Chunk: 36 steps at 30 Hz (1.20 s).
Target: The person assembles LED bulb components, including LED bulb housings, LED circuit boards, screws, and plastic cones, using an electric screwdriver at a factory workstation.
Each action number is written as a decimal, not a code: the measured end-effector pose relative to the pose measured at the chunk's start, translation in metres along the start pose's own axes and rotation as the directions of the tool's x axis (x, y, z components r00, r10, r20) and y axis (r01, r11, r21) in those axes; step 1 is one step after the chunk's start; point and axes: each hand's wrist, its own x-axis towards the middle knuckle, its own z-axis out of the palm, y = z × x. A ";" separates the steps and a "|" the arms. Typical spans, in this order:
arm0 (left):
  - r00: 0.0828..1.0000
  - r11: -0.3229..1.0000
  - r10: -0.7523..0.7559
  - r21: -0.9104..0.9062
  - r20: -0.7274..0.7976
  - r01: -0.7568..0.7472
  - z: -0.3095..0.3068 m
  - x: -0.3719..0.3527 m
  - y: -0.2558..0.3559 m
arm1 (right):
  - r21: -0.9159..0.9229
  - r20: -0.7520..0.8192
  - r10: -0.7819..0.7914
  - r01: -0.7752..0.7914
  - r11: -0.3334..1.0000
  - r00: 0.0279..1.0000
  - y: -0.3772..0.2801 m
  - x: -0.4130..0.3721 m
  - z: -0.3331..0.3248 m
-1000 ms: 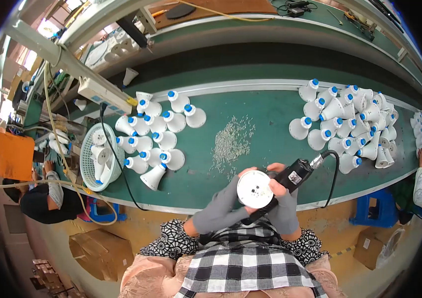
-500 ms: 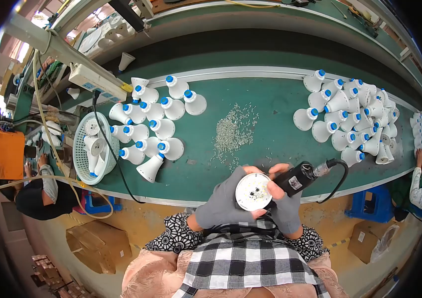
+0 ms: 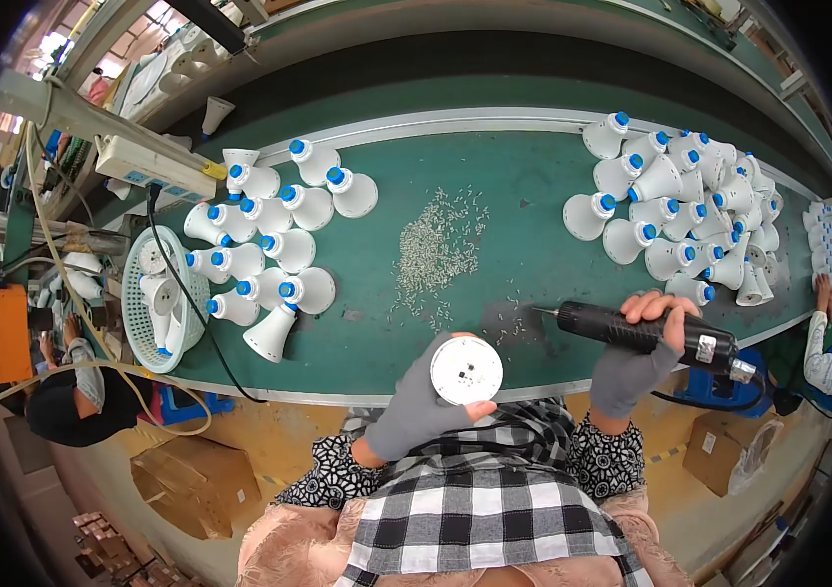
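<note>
My left hand (image 3: pixel 418 409), in a grey fingerless glove, is wrapped round a white LED bulb (image 3: pixel 467 372). The bulb's round face, with a small dark part at its middle, points up at me. Gripped in my right hand (image 3: pixel 643 357) is a black electric screwdriver (image 3: pixel 622 328). Its thin bit points left, over the green table, apart from the bulb. A heap of small screws (image 3: pixel 436 245) lies on the table beyond my hands.
White bulb housings (image 3: pixel 289 249) with blue caps stand at left, and a larger crowd of bulb housings (image 3: pixel 680 210) at right. A pale green basket (image 3: pixel 196 318) holds several more. A black cable (image 3: pixel 176 264) crosses the left edge. Co-workers sit at both sides.
My right hand has moved right, away from the bulb, and the screwdriver now points its bit left over the table. The bulb has shifted slightly left in my left hand.
</note>
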 end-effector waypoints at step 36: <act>0.947 0.924 0.196 0.276 0.255 -0.266 0.011 0.007 0.025 | 0.355 0.115 0.233 -0.259 0.898 0.966 -0.035 0.002 0.006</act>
